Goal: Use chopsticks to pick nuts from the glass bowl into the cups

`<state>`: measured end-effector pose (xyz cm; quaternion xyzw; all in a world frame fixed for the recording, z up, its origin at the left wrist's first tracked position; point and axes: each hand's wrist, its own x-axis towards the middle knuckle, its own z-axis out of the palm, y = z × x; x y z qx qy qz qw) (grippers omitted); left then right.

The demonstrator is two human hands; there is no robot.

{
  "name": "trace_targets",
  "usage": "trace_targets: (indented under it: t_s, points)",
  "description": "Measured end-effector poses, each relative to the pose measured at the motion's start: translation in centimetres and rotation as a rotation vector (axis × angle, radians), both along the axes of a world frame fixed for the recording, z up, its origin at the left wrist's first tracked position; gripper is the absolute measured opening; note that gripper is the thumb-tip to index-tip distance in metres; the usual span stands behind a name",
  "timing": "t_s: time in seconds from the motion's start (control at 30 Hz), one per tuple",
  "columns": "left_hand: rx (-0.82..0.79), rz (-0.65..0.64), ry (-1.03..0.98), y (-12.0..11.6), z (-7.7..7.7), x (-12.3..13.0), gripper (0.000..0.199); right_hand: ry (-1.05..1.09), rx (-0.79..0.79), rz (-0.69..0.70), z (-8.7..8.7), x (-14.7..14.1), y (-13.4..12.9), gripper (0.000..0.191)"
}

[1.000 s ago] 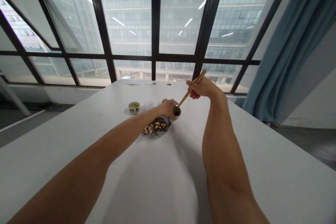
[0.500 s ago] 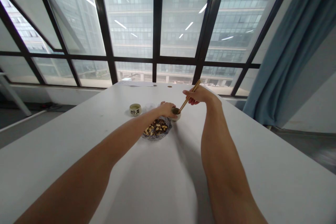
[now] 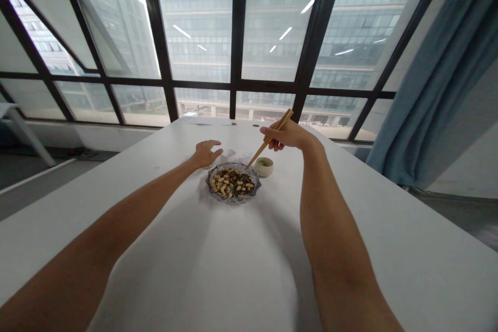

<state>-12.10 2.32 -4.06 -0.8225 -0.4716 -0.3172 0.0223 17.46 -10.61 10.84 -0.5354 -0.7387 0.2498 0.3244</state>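
Note:
A pair of wooden chopsticks is gripped in my right hand, slanting down to the left with the tips near the far right rim of a clear glass bowl. Peanuts and dark seeds fill that bowl. Just right of it stands a small pale cup, touched by neither hand. My left hand is open, thumb apart from the fingers, above another small cup that it mostly hides; whether they touch I cannot tell.
Everything stands on a white table. At its far end lie a sheet of paper and small brown round pieces. Black-framed windows rise behind, and a blue curtain hangs at the right.
My left hand has let go of the right cup and moved left to the other cup. The chopsticks have come out of the right cup and swung left toward the bowl.

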Motion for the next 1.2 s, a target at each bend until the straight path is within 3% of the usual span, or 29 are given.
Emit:
trace_targets:
  t_s: [0.17, 0.37, 0.63, 0.93, 1.2]
  points:
    - [-0.027, 0.189, -0.108, -0.6, -3.2, -4.0, 0.051, -0.109, -0.04, 0.048, -0.8, -1.2, 0.9, 0.036]
    - [-0.042, 0.199, -0.192, -1.2, -6.3, -4.3, 0.079, -0.233, -0.054, 0.048, -1.2, -2.8, 1.2, 0.036]
    - [-0.15, 0.159, -0.199, -1.7, -6.2, -4.2, 0.087, -0.231, -0.039, 0.076, -1.6, -2.7, 1.5, 0.038]
    - [-0.154, 0.146, -0.211, -1.9, -6.2, -4.3, 0.087, 0.015, 0.106, 0.075, -0.6, -1.3, 0.9, 0.041]
    - [-0.158, 0.151, -0.222, -1.9, -6.4, -4.4, 0.086, 0.074, 0.113, 0.067, -0.8, -1.0, 1.1, 0.042]
